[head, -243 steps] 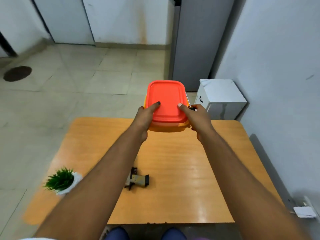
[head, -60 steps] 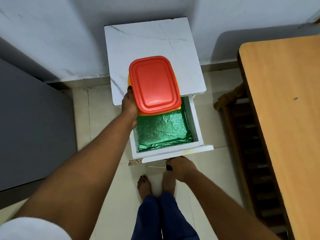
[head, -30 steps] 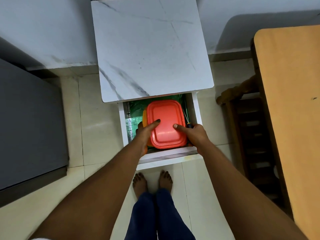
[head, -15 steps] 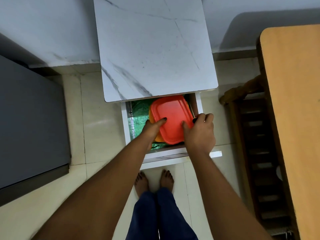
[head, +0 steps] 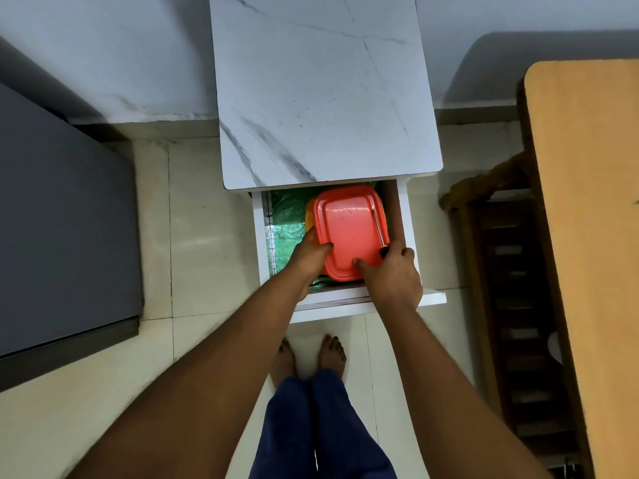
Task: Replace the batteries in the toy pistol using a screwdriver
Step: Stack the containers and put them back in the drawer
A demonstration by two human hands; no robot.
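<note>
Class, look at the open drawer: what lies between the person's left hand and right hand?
In the head view, the red-lidded box lies between the left hand and right hand, inside the drawer.

Glossy plastic lid (head: 347,229); crinkled green liner (head: 287,223)

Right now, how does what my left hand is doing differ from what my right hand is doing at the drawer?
The left hand holds only the box, thumb on its red lid; the right hand also holds a screwdriver. The left hand is at the box's left side, over the drawer's green lining; the right hand is at its near right corner. Both touch the box inside the open drawer.
</note>
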